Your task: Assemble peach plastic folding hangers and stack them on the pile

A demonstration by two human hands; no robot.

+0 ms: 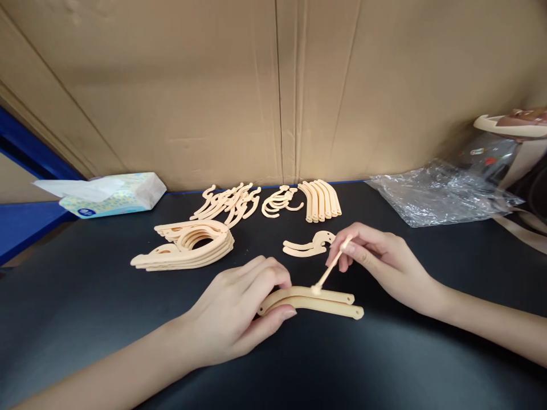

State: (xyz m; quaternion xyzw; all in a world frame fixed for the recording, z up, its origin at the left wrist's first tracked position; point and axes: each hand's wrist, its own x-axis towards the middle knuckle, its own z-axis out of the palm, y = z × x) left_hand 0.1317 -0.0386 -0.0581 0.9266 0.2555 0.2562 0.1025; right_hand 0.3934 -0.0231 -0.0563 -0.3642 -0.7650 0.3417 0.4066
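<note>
My left hand [245, 307] is closed around the left end of two curved cream plastic hanger arms [329, 307], which lie side by side just above the black table. Each arm has a small hole near its right end. In my right hand [376, 253], a thin cream hanger hook [331, 267], seen nearly edge-on, is pinched between thumb and fingers. Its knobbed lower end meets or hovers just over the upper arm; I cannot tell which. Behind my right fingers lies a flat cream piece [305, 247] with a round end, partly hidden.
At left is a stack of cream hanger pieces [200, 253]. Farther back lie wavy arms [226, 202], loose hooks [277, 202] and a row of curved arms [320, 200]. A tissue pack [115, 193] sits at back left, a clear plastic bag [440, 193] at back right. Cardboard [213, 97] stands behind.
</note>
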